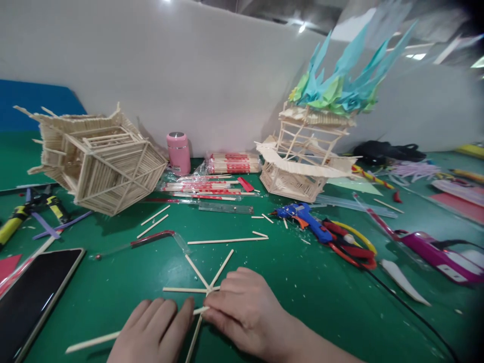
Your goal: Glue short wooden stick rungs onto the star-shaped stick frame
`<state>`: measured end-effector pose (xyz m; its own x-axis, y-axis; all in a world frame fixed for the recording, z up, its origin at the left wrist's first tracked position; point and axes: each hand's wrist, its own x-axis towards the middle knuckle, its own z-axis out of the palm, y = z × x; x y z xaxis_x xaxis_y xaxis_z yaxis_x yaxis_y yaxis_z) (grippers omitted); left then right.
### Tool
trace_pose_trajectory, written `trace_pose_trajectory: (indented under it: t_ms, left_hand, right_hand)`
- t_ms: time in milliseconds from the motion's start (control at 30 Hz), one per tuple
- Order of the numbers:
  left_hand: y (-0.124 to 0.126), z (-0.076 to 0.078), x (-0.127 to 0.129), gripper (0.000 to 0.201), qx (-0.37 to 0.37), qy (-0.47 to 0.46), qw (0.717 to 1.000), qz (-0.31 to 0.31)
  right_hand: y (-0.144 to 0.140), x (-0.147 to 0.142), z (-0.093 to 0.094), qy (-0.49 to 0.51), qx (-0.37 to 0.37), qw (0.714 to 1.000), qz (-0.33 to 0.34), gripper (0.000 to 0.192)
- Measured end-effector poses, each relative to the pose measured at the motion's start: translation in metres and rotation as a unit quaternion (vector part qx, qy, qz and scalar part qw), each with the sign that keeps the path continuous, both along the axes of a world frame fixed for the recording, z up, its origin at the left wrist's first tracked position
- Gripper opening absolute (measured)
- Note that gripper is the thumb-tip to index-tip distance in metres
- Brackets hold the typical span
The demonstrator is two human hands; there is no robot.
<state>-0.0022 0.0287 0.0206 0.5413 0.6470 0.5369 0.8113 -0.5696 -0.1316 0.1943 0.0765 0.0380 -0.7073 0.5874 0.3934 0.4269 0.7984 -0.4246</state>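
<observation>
A thin wooden stick [93,342] runs slantwise under the fingers of my left hand [153,330], which is closed around it. My right hand [251,310] pinches the same stick near its other end, fingertips close to those of the left. Just beyond lies a star of short wooden sticks [185,290], joined at one centre and spreading outward on the green table. One arm of the star passes below the held stick, and my right hand covers part of the star's right side. Whether the held stick touches the star cannot be made out.
A blue glue gun [306,219] lies at right, its black cable trailing forward. Two stick-built models [113,171] [310,151] stand behind. Also around are a pink flask [178,153], packed sticks [233,163], a phone [36,297], pliers [56,206] and a purple tool [440,254].
</observation>
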Motion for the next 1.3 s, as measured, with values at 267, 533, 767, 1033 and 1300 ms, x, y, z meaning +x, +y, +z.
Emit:
trace_pose_trajectory:
  t_ms: [267, 533, 767, 1033, 1300]
  left_hand:
    - [0.010, -0.013, -0.020, 0.026, -0.054, -0.072, 0.995, 0.038]
    - [0.005, -0.029, -0.029, 0.029, -0.070, -0.119, 0.987, 0.080]
    - [0.006, -0.037, -0.032, 0.028, -0.055, -0.123, 0.989, 0.061]
    - [0.006, -0.040, -0.029, 0.028, -0.051, -0.117, 0.990, 0.061]
    - [0.006, -0.043, -0.030, 0.026, -0.058, -0.115, 0.990, 0.059]
  right_hand:
    - [0.038, 0.055, 0.011, 0.022, -0.013, 0.968, -0.251, 0.019]
    - [0.060, 0.144, -0.005, -0.082, -0.001, 0.878, -0.472, 0.019]
    - [0.065, 0.188, -0.012, -0.131, 0.024, 0.836, -0.532, 0.034]
    - [0.080, 0.187, -0.028, -0.191, 0.004, 0.826, -0.531, 0.035]
    - [0.088, 0.185, -0.020, -0.189, 0.001, 0.794, -0.578, 0.042]
